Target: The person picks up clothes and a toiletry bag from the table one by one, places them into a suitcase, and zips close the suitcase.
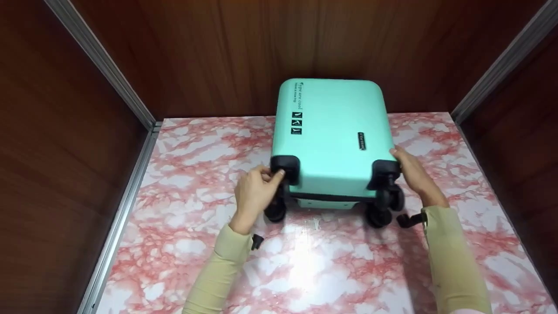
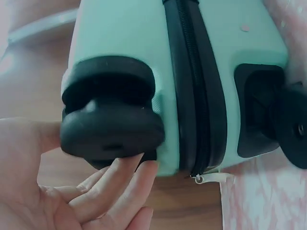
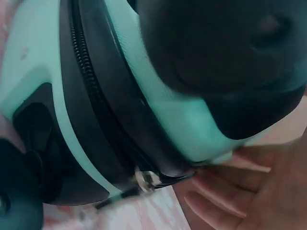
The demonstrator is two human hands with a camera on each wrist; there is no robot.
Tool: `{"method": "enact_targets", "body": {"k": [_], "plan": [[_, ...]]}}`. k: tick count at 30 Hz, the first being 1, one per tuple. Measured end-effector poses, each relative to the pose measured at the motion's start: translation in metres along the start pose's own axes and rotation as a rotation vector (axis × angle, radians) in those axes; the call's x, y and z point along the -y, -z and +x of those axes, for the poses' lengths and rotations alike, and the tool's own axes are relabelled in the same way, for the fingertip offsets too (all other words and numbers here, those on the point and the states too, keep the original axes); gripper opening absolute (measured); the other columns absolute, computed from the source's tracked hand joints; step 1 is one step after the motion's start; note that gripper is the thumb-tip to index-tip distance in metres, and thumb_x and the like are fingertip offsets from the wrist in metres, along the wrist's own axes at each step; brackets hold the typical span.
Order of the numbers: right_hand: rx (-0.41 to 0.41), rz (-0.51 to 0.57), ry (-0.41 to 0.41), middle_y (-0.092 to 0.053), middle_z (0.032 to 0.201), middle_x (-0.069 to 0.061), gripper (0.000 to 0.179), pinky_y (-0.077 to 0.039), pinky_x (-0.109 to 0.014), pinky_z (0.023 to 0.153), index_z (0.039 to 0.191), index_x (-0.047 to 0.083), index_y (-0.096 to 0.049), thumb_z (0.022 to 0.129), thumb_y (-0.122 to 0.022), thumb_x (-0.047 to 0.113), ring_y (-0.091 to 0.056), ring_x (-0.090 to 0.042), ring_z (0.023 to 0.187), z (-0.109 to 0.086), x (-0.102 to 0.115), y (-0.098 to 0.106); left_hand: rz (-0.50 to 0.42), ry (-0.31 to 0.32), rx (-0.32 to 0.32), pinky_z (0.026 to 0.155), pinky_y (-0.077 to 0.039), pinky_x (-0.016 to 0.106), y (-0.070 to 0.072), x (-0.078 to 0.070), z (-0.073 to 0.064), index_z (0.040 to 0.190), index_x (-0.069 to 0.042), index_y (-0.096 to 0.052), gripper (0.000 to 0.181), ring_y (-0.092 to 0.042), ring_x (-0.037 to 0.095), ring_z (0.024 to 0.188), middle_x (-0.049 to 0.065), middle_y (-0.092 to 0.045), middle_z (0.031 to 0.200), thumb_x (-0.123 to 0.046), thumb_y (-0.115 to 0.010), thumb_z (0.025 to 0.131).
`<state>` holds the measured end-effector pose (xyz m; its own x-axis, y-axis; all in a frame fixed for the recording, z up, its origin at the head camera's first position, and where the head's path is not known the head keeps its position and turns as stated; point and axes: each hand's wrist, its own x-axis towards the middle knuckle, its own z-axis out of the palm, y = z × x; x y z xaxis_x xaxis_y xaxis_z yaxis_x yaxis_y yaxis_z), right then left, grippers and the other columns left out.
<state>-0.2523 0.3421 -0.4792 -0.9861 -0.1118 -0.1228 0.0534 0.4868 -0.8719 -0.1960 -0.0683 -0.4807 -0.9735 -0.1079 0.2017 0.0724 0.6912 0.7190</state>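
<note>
A mint-green hard-shell suitcase (image 1: 331,126) lies on its side with its wheeled end toward me. My left hand (image 1: 257,189) grips the black wheel corner (image 1: 285,168), thumb on top. In the left wrist view its fingers (image 2: 127,184) curl beneath the black wheel (image 2: 112,127). On the other side, my right hand (image 1: 414,174) touches the suitcase beside the right wheel corner. The right wrist view shows its fingers (image 3: 230,189) nearly straight along the shell's edge. A black zipper band (image 2: 199,86) runs between the two shell halves, with a metal zipper pull (image 3: 146,179) at its side.
The suitcase lies on a red-and-white marbled surface (image 1: 183,209). Behind it rises a brown wood-grain panel (image 1: 218,52), with more panels at left and right. Metal strips (image 1: 117,209) edge the corners. A dark strap end (image 1: 257,241) sticks out at the left sleeve.
</note>
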Motion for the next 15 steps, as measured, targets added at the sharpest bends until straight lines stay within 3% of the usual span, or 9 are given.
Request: {"method": "enact_targets", "body": {"k": [3, 7, 11, 15], "plan": [[-0.017, 0.046, 0.023, -0.043, 0.148, -0.019, 0.063, -0.031, -0.035, 0.104, 0.157, 0.003, -0.035, 0.109, -0.031, 0.044, -0.043, -0.021, 0.124, 0.007, -0.004, 0.007, -0.013, -0.034, 0.066, 0.058, -0.049, 0.037, -0.005, -0.003, -0.008, 0.089, -0.015, -0.075, 0.04, -0.064, 0.014, 0.065, -0.007, -0.069, 0.075, -0.053, -0.066, 0.095], [-0.013, 0.06, 0.035, -0.048, 0.141, -0.015, 0.063, -0.037, -0.028, 0.095, 0.156, 0.002, -0.038, 0.109, -0.033, 0.045, -0.048, -0.011, 0.112, 0.012, -0.008, 0.01, -0.013, -0.067, 0.123, 0.056, -0.046, 0.036, -0.006, -0.003, -0.011, 0.082, -0.019, -0.072, 0.039, -0.057, 0.014, 0.059, -0.009, -0.064, 0.07, -0.053, -0.062, 0.098], [-0.003, 0.101, 0.001, -0.054, 0.134, -0.003, 0.07, -0.042, -0.026, 0.094, 0.154, -0.001, -0.04, 0.108, -0.032, 0.052, -0.052, -0.006, 0.11, 0.009, -0.014, 0.01, 0.016, -0.077, 0.136, 0.056, -0.045, 0.035, -0.001, 0.0, -0.007, 0.081, -0.021, -0.074, 0.041, -0.057, 0.011, 0.061, -0.01, -0.066, 0.073, -0.058, -0.063, 0.095], [0.004, 0.193, -0.052, -0.062, 0.114, 0.012, 0.065, -0.046, -0.023, 0.09, 0.143, 0.002, -0.051, 0.108, -0.031, 0.054, -0.058, -0.003, 0.104, 0.003, -0.025, 0.008, 0.029, -0.065, 0.122, 0.057, -0.047, 0.036, 0.006, 0.007, 0.002, 0.084, -0.02, -0.074, 0.047, -0.059, 0.013, 0.063, -0.007, -0.068, 0.078, -0.065, -0.064, 0.091]]}}
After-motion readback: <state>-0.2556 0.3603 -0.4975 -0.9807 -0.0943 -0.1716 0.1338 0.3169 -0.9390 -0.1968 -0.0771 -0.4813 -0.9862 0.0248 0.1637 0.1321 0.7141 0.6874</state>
